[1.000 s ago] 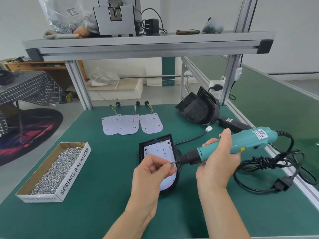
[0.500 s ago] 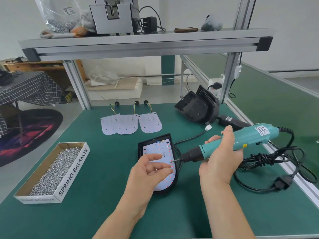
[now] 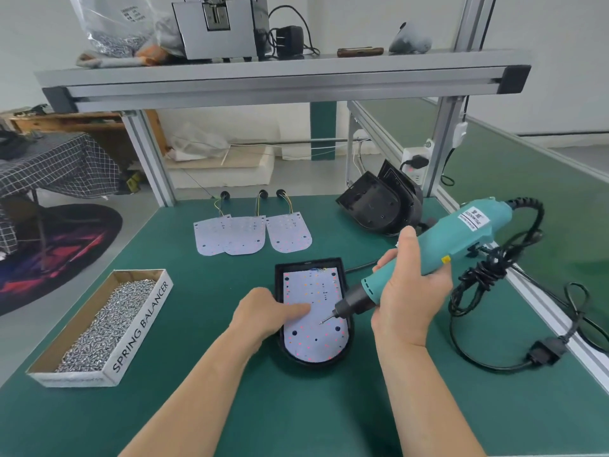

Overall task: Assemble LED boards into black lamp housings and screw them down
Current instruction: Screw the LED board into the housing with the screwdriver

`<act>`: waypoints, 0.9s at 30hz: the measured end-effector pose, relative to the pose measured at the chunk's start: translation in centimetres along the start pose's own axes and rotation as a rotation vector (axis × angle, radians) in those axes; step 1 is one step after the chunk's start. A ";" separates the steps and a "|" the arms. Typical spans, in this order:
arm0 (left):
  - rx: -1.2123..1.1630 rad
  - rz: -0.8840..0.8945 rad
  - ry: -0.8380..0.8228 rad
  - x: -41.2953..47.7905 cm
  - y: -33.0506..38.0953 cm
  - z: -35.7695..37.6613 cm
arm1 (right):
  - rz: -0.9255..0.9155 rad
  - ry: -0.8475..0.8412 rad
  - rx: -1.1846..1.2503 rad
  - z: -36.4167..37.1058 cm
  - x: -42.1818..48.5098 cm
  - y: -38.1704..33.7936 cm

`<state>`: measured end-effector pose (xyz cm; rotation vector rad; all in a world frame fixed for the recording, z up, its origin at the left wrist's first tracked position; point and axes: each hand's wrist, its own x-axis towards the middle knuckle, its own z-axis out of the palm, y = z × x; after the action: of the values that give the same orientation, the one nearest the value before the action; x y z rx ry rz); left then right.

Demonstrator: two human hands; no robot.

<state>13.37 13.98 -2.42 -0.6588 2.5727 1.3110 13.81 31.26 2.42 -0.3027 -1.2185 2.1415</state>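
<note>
Left hand (image 3: 267,315) pressed 1 straight finger on the board (image 3: 314,346), seated in the housing (image 3: 279,278) on the table (image 3: 204,410). Right hand (image 3: 412,293) gripped the screwdriver (image 3: 461,234), slanted; the screw (image 3: 323,321) could have skidded off target.

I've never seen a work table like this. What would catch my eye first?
The blue-green screwdriver stands out most, gripped in the right hand, its tip down at the white light board in the middle of the table. The left hand presses that board into its black case. At the left sits a box full of shiny screws.
</note>
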 end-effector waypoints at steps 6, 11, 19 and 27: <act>-0.184 0.002 -0.111 0.4 0.8 1.1 | -0.192 -0.109 -0.179 0.3 -0.1 0.8; -0.181 -0.010 -0.110 0.6 0.7 1.2 | -0.253 -0.195 -0.278 0.3 -0.7 2.1; -0.197 -0.014 -0.130 -0.1 1.2 0.9 | -0.283 -0.224 -0.317 0.4 -1.0 3.3; -0.200 -0.013 -0.129 -0.3 1.3 1.0 | -0.331 -0.252 -0.340 0.7 -1.0 3.8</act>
<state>12.98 15.51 -1.94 -0.6000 2.3529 1.5670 12.62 28.76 -0.44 0.0311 -1.6534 1.7213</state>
